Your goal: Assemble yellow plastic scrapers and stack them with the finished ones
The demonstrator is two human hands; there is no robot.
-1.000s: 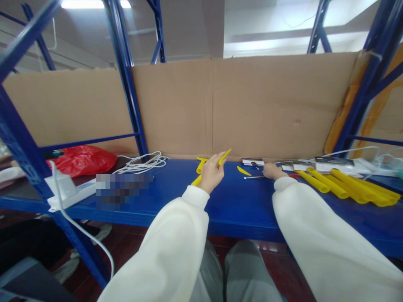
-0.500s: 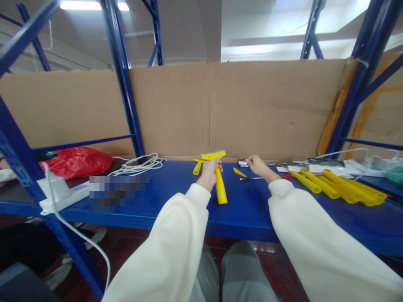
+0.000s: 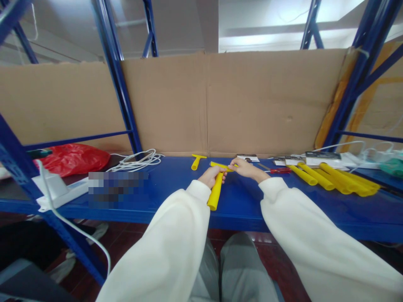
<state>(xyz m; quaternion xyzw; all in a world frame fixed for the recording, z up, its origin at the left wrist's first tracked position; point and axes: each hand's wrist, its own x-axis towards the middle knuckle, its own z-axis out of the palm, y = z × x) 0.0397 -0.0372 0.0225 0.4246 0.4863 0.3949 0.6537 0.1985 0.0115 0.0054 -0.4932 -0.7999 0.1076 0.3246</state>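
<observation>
My left hand (image 3: 213,178) is wrapped round the handle of a yellow T-shaped scraper (image 3: 214,197), its head pointing away from me. At the right end of that head, my right hand (image 3: 247,168) is closed in a pinch. What its fingertips hold, if anything, is too small and partly hidden to name. Another yellow T-shaped scraper (image 3: 195,162) lies on the blue bench (image 3: 176,188) just beyond my left hand. Behind my right hand is a white-and-black packet (image 3: 248,157). A red-handled tool (image 3: 279,170) lies to its right.
Several yellow tubes (image 3: 324,178) lie on the right side, with black-and-white packs (image 3: 323,158) behind them. On the left are a coiled white cable (image 3: 141,159), a power strip (image 3: 67,191) and a red plastic bag (image 3: 78,159). Cardboard (image 3: 267,100) stands along the back.
My right hand has come left from the packet to the scraper head. The scraper has tilted, its handle end swinging left. The small yellow piece on the bench no longer shows separately.
</observation>
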